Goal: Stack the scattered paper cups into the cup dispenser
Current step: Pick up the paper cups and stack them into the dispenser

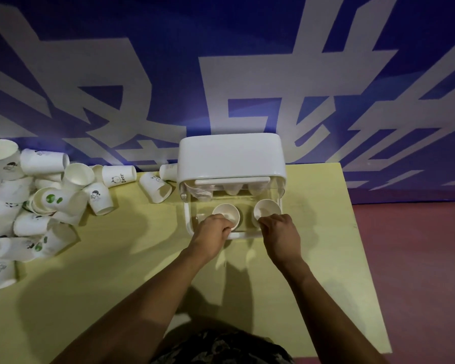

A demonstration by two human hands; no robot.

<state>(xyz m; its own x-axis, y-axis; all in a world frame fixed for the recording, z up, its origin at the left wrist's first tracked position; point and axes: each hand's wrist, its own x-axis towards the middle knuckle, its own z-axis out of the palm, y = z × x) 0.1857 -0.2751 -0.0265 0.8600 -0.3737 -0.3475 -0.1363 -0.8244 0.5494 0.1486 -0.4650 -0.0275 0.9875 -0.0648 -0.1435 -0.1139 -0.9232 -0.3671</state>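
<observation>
Behind the yellow table (pixel 111 258) hangs a blue backdrop (pixel 168 35) with large pale characters, and a strip of reddish floor (pixel 418 258) shows past the table's right edge.

Far to my left, a heap of scattered paper cups (pixel 32 203) lies on the tabletop, white ones tipped every way, some showing small cartoon prints and green spots. One cup marked "Bear" (pixel 118 175) lies on its side near the back edge, and another tipped cup (pixel 156 189) rests just left of the dispenser.

Toward the middle stands the cup dispenser (pixel 231 158), a white box with a rounded lid and a clear lower front. Under the lid I can see the bottoms of cups already loaded, hanging in a row.

My left hand (pixel 212 229) is at the dispenser's open front, fingers curled onto the near rim of a white cup (pixel 226 212) that sits mouth up inside the clear section. My right hand (pixel 280 232) pinches the near rim of a second cup (pixel 266 208), also mouth up, just to the right of the first and close to the dispenser's right wall. Both cups are apart from each other, each gripped at its edge. My forearms reach in from the near edge of the table, and patterned dark clothing (pixel 221 348) shows at the bottom.
</observation>
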